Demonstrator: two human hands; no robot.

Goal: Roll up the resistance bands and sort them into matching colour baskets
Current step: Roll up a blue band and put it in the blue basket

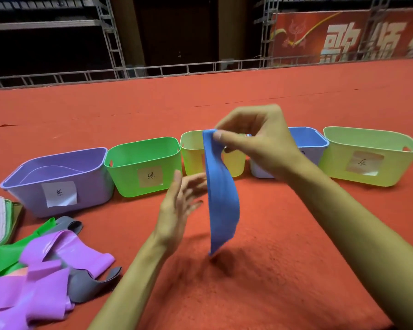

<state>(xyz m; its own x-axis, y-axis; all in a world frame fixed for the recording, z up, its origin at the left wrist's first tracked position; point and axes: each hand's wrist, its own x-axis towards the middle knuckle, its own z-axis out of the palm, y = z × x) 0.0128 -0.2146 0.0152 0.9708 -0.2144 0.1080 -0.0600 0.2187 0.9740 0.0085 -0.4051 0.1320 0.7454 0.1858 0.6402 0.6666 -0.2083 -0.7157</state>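
- right hand (255,139) is pinching the top edge of the blue band (221,198) between thumb and fingertips, up around basket-rim height
- the band hangs down as 1 flat strip, not rolled at all yet, with its bottom end right at the red carpet (248,294) (touching or just off it, can't tell)
- left hand (179,210) is open with loose fingers, holding nothing, just beside the middle of the strip, and a bit blurry
- behind them are 5 baskets in a row: purple basket (57,184), green basket (143,163), yellow basket (191,151), blue basket (305,139) half hidden by the right wrist, and pale green basket (367,158)
- the purple one seems to have a curved purple something inside, maybe 1 band; can't really see into the others
- pile of loose bands (45,258) at lower left: purple, green and grey, all unrolled
- so early days imo: this one needs rolling and dropping in blue, then the whole pile
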